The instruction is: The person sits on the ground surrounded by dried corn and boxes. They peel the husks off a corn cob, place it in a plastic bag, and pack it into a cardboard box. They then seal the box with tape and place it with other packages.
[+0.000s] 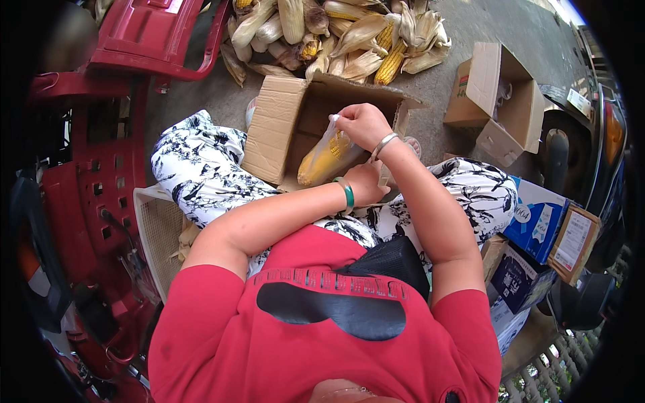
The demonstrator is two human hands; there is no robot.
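My right hand, with a silver bracelet at its wrist, pinches the gathered top of a clear plastic bag. Inside the bag are husked yellow corn cobs. The bag hangs tilted over an open cardboard box between my knees. My left hand, below a green bangle, is at the box's near side, close to the right forearm. Its fingers are partly hidden, so whether it grips anything is unclear.
Corn ears in dry husks lie heaped on the concrete ahead. Another open carton stands at the right, near a vehicle. Stacked boxes are beside my right knee. A pale plastic crate and red metal vehicle parts are on the left.
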